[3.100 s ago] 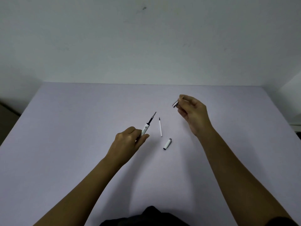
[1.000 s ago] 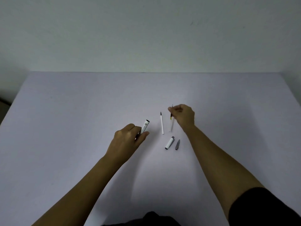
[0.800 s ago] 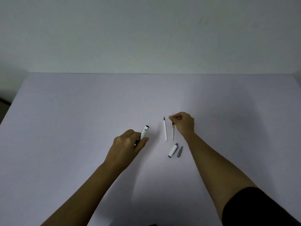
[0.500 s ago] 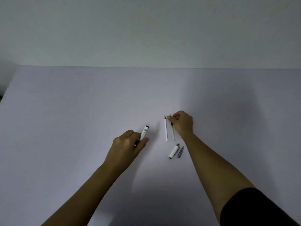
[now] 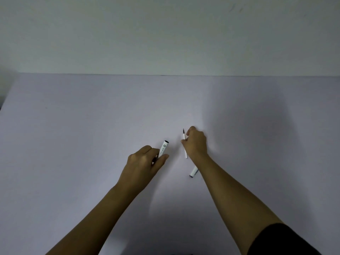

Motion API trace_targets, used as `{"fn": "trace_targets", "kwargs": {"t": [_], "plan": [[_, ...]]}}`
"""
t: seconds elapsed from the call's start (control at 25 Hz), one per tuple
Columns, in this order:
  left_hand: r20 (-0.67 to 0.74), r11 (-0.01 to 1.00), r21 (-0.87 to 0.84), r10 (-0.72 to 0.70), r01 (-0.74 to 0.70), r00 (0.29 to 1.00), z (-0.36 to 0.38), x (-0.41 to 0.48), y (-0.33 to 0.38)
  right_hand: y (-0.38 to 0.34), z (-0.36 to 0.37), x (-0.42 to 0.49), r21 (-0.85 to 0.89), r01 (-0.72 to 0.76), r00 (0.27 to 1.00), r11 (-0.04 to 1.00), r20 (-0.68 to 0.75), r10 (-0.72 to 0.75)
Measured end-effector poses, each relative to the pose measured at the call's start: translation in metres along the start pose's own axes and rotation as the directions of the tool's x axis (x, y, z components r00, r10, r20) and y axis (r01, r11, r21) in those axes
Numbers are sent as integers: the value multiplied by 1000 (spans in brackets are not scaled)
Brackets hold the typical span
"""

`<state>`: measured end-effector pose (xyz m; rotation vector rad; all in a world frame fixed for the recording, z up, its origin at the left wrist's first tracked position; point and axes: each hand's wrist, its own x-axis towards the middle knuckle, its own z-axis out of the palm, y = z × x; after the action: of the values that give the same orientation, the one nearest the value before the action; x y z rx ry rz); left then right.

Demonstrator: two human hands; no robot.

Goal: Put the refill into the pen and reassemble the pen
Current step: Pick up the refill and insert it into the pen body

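My left hand (image 5: 141, 164) gripped the white pen barrel (image 5: 163, 149), its dark open end pointing away from me above the pale table (image 5: 92, 126). My right hand (image 5: 196, 143) pinched the thin white refill (image 5: 184, 147) with its dark tip aimed away. A white cap (image 5: 193, 172) lay just beside my right wrist, partly hidden by it.

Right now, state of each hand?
Left hand: closed around the white pen barrel.
Right hand: fingers pinched on the thin white refill, its dark tip pointing away.
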<state>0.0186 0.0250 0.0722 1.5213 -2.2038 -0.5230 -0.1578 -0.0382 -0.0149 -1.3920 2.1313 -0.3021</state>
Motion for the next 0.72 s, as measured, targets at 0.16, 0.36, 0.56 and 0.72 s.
{"fn": "trace_targets", "kwargs": {"t": [0.16,0.36,0.56,0.72], "plan": [[2,1000,10,-19,19,1000,-3,-2,-3,-5,2,0,97,-75,997,992,4,75],[9,1000,7,-24,24,1000,-5,-2,-9,-18,-31,-17,452,-87,994,888,-20,107],[102,1000,-15,10,-9,995,-10,-12,-11,-35,-74,-62,860,-33,996,510,-13,88],[89,999,-2,41,-41,995,-21,-17,-3,-46,-91,-88,894,-16,1000,448,3,29]]}}
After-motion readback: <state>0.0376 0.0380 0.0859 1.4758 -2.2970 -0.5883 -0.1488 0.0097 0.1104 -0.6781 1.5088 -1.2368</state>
